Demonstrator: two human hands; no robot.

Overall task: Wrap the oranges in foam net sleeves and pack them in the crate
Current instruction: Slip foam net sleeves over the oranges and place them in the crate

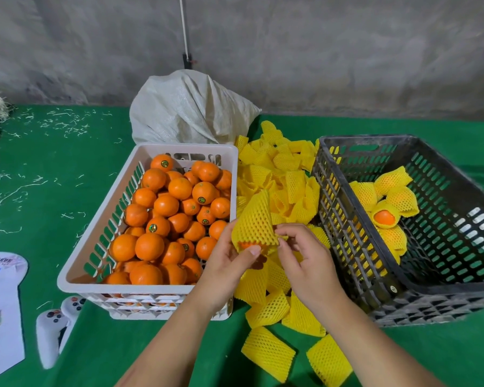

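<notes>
A white crate [101,219] at centre left is full of loose oranges [162,219]. A pile of yellow foam net sleeves [280,174] lies between it and a black crate [341,219] on the right, which holds several wrapped oranges [386,202]. Over the sleeve pile, my left hand [227,263] holds an orange mostly covered by a yellow sleeve [253,224]; only a sliver of fruit shows at the bottom. My right hand [305,252] pinches the lower right edge of that sleeve.
A white woven sack [190,113] stands behind the crates against the grey wall. Two white controllers [53,328] and printed paper sheets [0,311] lie at the front left on the green table cover. Loose sleeves [268,353] lie near the front edge. Pale shavings are scattered at left.
</notes>
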